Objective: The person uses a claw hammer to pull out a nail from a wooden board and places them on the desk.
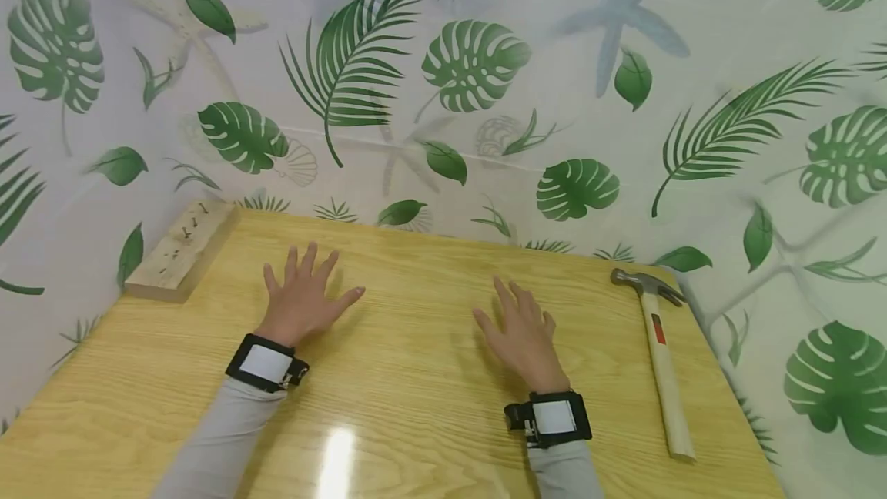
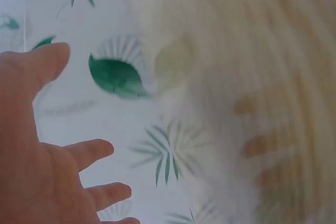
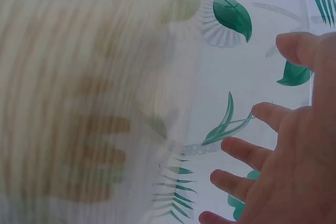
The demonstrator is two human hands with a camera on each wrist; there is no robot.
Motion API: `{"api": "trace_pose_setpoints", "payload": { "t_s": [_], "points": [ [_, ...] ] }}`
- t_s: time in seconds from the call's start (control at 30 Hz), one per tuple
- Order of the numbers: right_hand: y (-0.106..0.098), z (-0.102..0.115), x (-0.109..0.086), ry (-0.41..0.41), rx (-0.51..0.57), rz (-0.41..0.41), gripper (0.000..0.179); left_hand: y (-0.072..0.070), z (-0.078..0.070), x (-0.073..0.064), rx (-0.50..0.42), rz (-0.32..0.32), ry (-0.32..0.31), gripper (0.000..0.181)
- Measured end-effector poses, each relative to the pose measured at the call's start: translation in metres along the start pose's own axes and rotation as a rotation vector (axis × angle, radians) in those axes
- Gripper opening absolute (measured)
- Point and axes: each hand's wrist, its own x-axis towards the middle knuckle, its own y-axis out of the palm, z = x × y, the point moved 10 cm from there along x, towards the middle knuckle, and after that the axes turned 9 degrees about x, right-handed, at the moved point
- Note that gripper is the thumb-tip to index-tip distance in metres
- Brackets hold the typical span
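Head view shows me the hammer (image 1: pixel 662 360) on the bench (image 1: pixel 416 353) — left of it the right hand (image 1: pixel 524 339), left hand (image 1: pixel 299 303), then wooden block (image 1: pixel 173 256) — both hands spread wide

The left forearm (image 1: pixel 218 437) and the right forearm (image 1: pixel 564 472), both grey-sleeved, reach forward, well apart, slanting slightly inward; the left grip (image 1: pixel 301 303), a bare hand, shows its back upward, fingers fanned and straight, thumb pointing inward; the right grip (image 1: pixel 523 333) is likewise spread, back upward, thumb inward; whether either hovers or rests is hard to tell.
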Motion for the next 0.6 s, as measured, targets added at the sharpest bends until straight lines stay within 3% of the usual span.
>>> {"api": "trace_pose_setpoints", "payload": {
  "t_s": [0.17,0.33,0.47,0.6],
  "points": [
    [0.0,0.0,-0.001,0.008,0.016,0.0,0.074,-0.019,0.047,-0.001,-0.026,0.006,-0.084,0.099],
    [0.002,0.001,-0.002,0.019,0.003,0.013,0.074,-0.04,0.102,-0.008,0.006,-0.006,-0.155,0.109],
    [0.001,0.003,-0.002,0.02,-0.01,0.011,0.073,-0.055,0.148,-0.008,0.002,-0.03,-0.203,0.106],
    [0.001,0.005,0.0,0.014,-0.013,0.012,0.074,-0.061,0.189,-0.003,0.002,-0.045,-0.249,0.095]
  ]
}}
